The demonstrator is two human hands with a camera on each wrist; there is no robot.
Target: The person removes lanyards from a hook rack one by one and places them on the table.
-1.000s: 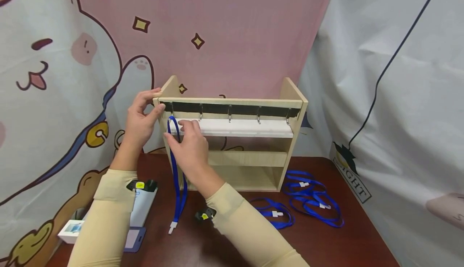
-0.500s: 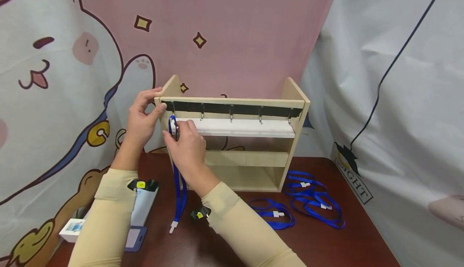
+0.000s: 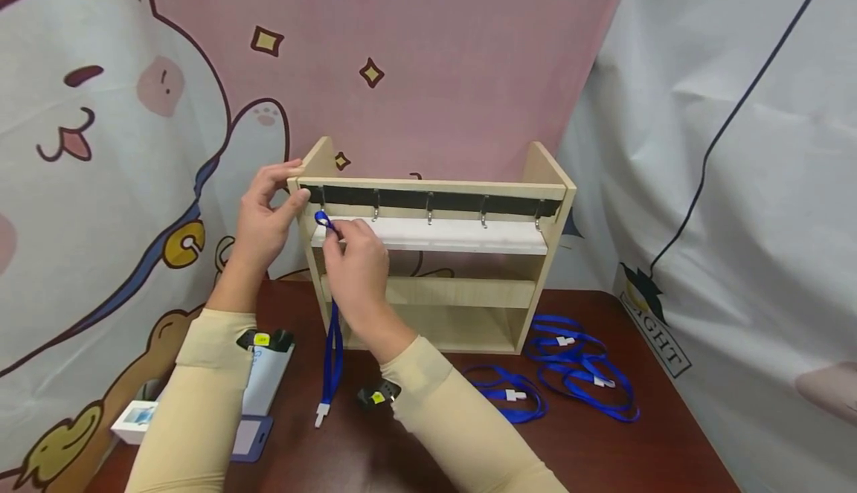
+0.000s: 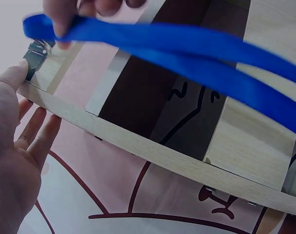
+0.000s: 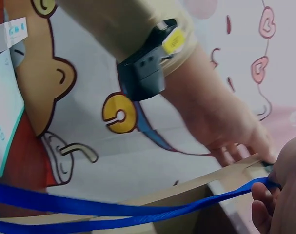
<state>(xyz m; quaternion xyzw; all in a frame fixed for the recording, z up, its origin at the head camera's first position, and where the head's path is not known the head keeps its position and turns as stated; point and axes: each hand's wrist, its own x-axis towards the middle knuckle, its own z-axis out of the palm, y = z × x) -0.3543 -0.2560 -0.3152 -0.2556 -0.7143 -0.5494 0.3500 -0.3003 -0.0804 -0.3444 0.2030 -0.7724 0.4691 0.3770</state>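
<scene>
My left hand (image 3: 264,214) grips the upper left corner of a small wooden shelf (image 3: 458,296), thumb on the front and fingers behind the side panel. My right hand (image 3: 358,266) pinches a blue lanyard (image 3: 332,363) just below its top loop, in front of the leftmost metal hook (image 3: 322,197). Whether the loop is round that hook I cannot tell. The doubled strap hangs down to a white clip (image 3: 322,414). In the left wrist view the lanyard (image 4: 196,41) crosses before the shelf; in the right wrist view the strap (image 5: 138,212) runs up to the right fingers.
Several more hooks line a black strip (image 3: 402,199) on the shelf front. To the right, other blue lanyards (image 3: 589,366) lie on the dark red table (image 3: 643,448). On the left are a blue-edged card holder (image 3: 253,439) and a small white box (image 3: 136,420), partly behind the left arm.
My right fingers were apart beside the hanging lanyard; they have closed on its upper part. Its loop has narrowed and shifted slightly right. My left hand has kept its hold on the shelf.
</scene>
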